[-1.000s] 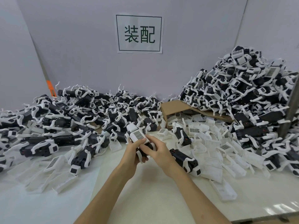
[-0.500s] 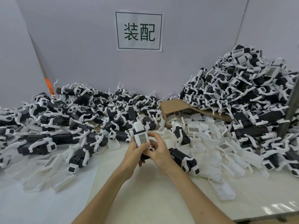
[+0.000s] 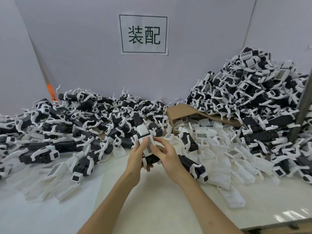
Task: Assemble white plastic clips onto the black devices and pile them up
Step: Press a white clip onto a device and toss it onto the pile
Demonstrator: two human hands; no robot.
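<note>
Pale grey wall straight ahead, and taped to it a paper sign point(image 3: 143, 34) in a black frame that reads "装配". Below it runs a white counter point(image 3: 152, 208).

Far left, an orange strip point(image 3: 50, 92) shows in the wall corner. In front of that is a low pile point(image 3: 59, 129) of black devices with white clips on them, sprawling across the left side. Loose white parts point(image 3: 55, 183) lie at its front edge, one carrying a grid-pattern label too fine to read.

Centre now: the left hand point(image 3: 137, 156) is wrapped around a black device point(image 3: 150, 160), held just above the counter. A white clip point(image 3: 146, 141) sits on the device's top end. The right hand point(image 3: 166, 154) pinches that clip, fingers curled over its labelled face; the print cannot be read.

Just beside the right wrist, another device point(image 3: 192, 164) lies on the counter. Behind it is a torn piece of cardboard point(image 3: 182, 112), then a heap of loose white clips point(image 3: 219, 149). Far right, a tall pile point(image 3: 253, 92) of clipped devices climbs the wall, with a grey post point(image 3: 302, 107) in front.
</note>
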